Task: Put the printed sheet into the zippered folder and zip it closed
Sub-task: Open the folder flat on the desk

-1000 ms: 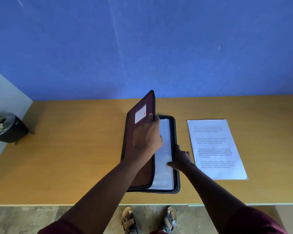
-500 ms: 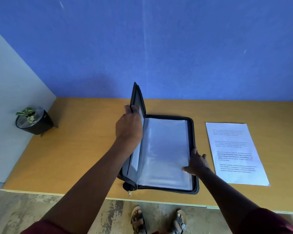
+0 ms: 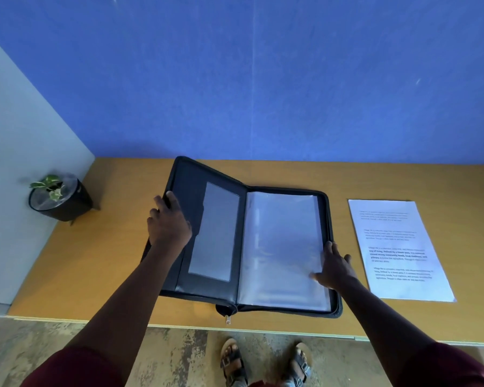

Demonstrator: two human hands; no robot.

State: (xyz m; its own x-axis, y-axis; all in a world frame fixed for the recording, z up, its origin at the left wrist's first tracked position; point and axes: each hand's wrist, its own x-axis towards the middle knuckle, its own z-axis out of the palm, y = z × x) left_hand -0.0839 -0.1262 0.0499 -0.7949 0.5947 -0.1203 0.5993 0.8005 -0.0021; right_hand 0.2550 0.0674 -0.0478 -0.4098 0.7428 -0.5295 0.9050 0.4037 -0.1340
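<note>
Head view: a black zippered folder (image 3: 235, 247) with a fabric edge lies opened on the tan wooden surface (image 3: 118, 269), near its front edge. Its left cover, lined in black with a grey clear pocket, is tilted up off the surface and is held at its outer edge by the left hand (image 3: 166, 222), whose fingers are curled over that edge. The right half lies flat and is filled with clear plastic sleeves (image 3: 282, 247); the right hand (image 3: 334, 265) is laid on their outer edge with fingers spread and nearly straight, nothing being gripped. A metal zip pull (image 3: 228, 319) hangs at the spine's near end. The white printed sheet (image 3: 397, 247), bearing blocks of black text, lies flat just beside the folder on the right, apart from it.
</note>
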